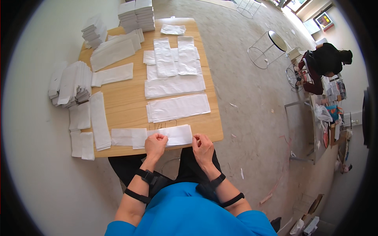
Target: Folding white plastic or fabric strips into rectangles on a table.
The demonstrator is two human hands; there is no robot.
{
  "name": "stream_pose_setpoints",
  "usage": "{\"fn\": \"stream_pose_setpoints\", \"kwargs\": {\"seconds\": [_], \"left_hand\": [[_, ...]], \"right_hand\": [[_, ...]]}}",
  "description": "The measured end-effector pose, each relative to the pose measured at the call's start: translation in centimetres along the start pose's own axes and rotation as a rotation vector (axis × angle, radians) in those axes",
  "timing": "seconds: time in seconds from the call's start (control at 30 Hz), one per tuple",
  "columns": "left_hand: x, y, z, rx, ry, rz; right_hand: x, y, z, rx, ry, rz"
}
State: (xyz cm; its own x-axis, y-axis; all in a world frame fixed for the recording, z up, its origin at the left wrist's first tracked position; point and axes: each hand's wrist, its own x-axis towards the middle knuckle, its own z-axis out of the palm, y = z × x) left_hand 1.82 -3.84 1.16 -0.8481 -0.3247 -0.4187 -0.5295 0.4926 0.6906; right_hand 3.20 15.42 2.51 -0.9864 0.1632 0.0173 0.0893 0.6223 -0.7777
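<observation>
At the near edge of the table, a long flat white paper strip (179,135) lies over other white paper pieces. My left hand (156,145) is pinched closed on the middle of its near side. My right hand (203,149) is at the strip's right end, with thumb and forefinger pinched together at its corner. Another flat paper piece (128,137) extends to the left of my left hand. Just beyond, a layered stack of white paper strips (179,107) lies crosswise on the table. Dark handwritten marks show on the wood between them.
More white paper stacks (175,84) lie farther up the wooden table (118,88). Tall piles (136,16) and a bundle (73,82) line its left side by the wall. To the right are a round stool (277,40), a person (325,61) and a cluttered table (319,129).
</observation>
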Motion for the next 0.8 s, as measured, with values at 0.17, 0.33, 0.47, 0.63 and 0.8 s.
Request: {"fn": "stream_pose_setpoints", "kwargs": {"seconds": [0.17, 0.33, 0.47, 0.63, 0.8], "left_hand": [[0.4, -1.0, -0.8, -0.001, 0.015, -0.025], [0.4, -1.4, -1.0, 0.009, 0.016, -0.037], [0.4, -1.8, -1.0, 0.020, 0.006, -0.047], [0.6, -2.1, -1.0, 0.022, 0.000, -0.057], [0.8, -2.7, -0.4, 0.090, 0.018, -0.001]], "right_hand": [[0.8, 0.6, 0.7, -0.021, 0.015, 0.019], [1.7, 0.7, 1.4, -0.009, -0.040, 0.101], [2.1, 1.2, 2.1, 0.009, -0.037, 0.132], [2.6, 1.7, 3.0, -0.002, -0.035, 0.123], [2.9, 2.2, 3.5, -0.049, -0.029, 0.113]]}}
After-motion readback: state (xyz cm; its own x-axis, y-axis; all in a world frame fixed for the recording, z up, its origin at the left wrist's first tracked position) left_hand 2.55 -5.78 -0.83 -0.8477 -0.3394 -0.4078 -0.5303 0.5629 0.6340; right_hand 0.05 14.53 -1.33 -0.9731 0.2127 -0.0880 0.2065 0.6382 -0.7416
